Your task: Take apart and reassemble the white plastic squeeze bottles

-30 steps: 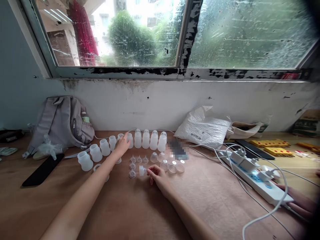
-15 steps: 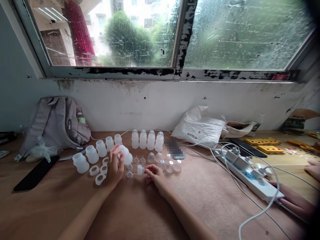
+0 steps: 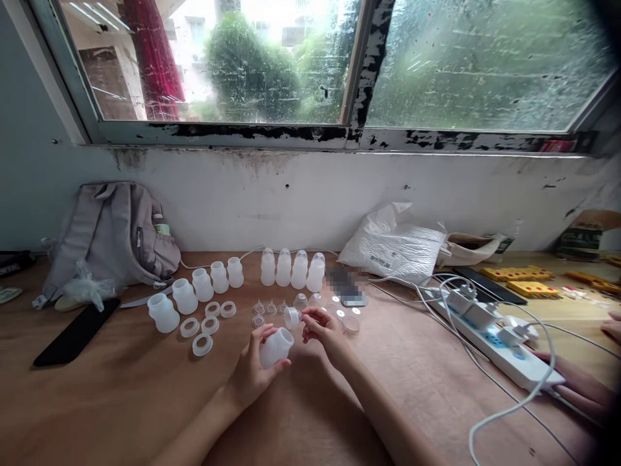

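Grey backpack [image 3: 114, 233] against the wall, far left. Black phone [image 3: 77, 330] flat on the wooden table [image 3: 121, 401]. Row of white silicone cups [image 3: 194, 294], with rings [image 3: 202, 327] before them. Left hand [image 3: 255, 372], fingers closed around a white silicone bottle [image 3: 275, 346], above the table. Right hand [image 3: 327, 330], fingertips pinching a small clear cap [image 3: 292, 317] just above the bottle. White power strip [image 3: 499, 346], far right.

You sit at a brown wooden table [image 3: 121, 401] pushed against a white wall [image 3: 310, 200] with dark stains and chipped paint under the sill. Above it runs a wide window [image 3: 233, 58] whose dark metal frame [image 3: 361, 71] is peeling; its panes are wet with raindrops. Through them you see green trees, a building and a red curtain [image 3: 152, 58]. Soft daylight falls across the tabletop
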Tool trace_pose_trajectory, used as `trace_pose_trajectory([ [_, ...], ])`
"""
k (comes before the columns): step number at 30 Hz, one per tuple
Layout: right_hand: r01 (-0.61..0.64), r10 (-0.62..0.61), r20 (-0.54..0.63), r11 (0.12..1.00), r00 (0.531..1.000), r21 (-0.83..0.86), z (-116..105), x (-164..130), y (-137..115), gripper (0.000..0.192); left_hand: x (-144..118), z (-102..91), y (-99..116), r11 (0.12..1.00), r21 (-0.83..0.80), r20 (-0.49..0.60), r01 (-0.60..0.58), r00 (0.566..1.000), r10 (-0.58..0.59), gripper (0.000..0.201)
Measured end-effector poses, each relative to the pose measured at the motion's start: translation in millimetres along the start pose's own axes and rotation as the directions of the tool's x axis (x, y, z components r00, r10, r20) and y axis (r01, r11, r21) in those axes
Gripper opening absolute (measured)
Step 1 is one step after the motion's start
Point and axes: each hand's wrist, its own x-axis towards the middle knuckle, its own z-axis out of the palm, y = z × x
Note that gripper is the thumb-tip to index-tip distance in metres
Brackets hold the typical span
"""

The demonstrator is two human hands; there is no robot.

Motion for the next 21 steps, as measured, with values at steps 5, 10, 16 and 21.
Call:
trace_pose_trajectory([
  [5, 0.090, -0.079, 0.075, 0.985, 0.994, -0.149, -9, 0, -12, 0.026, 3, -2.5, 7, 0.996, 0.084, 0.010, -0.010, 1.000, 0.009, 0.041],
  [10, 0.158, -0.110, 0.157, 0.929, 0.981, -0.334, -14, -1, -13, 0.024, 4, -3.5, 8, 0.996, 0.085, 0.020, -0.019, 1.000, 0.017, 0.038],
  [16, 0.172, -0.100, 0.195, 0.900, 0.976, -0.401, -17, 0, -8, 0.024, 5, -4.4, 9, 0.996, 0.082, 0.014, -0.021, 1.000, 0.019, 0.034],
  [21, 0.171, -0.085, 0.216, 0.891, 0.973, -0.421, -14, 0, -7, 0.026, 5, -4.3, 8, 0.996, 0.086, 0.025, -0.032, 0.999, 0.030, 0.034],
])
